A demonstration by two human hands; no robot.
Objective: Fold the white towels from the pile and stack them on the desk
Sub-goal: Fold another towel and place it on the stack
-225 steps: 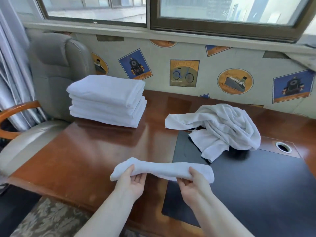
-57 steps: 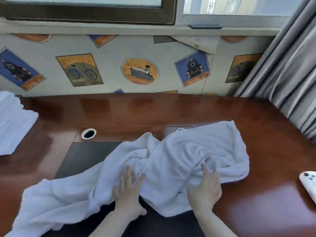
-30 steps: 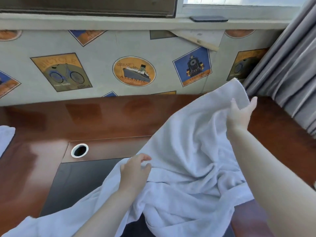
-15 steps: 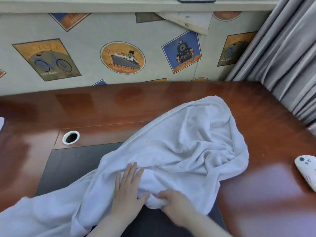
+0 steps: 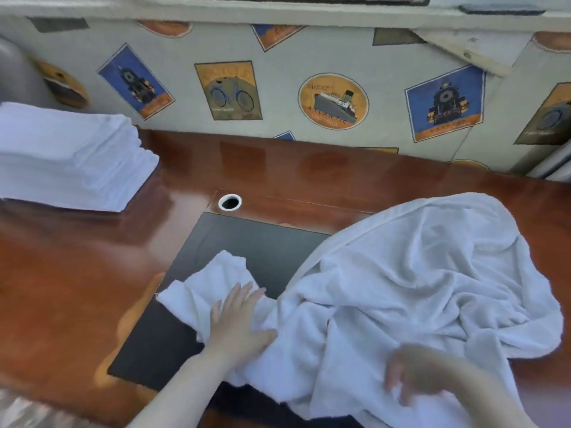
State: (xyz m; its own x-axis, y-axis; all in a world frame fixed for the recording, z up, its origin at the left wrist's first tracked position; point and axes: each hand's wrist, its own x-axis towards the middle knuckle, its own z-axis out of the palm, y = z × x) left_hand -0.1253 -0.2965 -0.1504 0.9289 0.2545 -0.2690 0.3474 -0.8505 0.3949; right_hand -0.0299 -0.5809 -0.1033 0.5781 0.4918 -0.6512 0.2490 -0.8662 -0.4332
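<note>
Right hand (image 5: pixel 411 378) is nearest, a motion-blurred smear over the near edge of the rumpled white towel (image 5: pixel 417 279); fingers look loosely curled, but can't tell if they've got any cloth. Left hand (image 5: pixel 236 322) lies flat, fingers straight, pressing the towel's left end onto the black desk pad (image 5: pixel 259 245). Most of the towel bunches up right of those fingers. Folded stack (image 5: pixel 68 159) sits far left on the desk (image 5: pixel 77 273).

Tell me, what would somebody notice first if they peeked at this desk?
Probably the big rumpled white towel spread over the right side of the wooden desk, with the left hand pressing flat on its near left end. Next, the neat stack of folded towels at the far left, and the ship, train and bicycle pictures on the wall behind.
</note>
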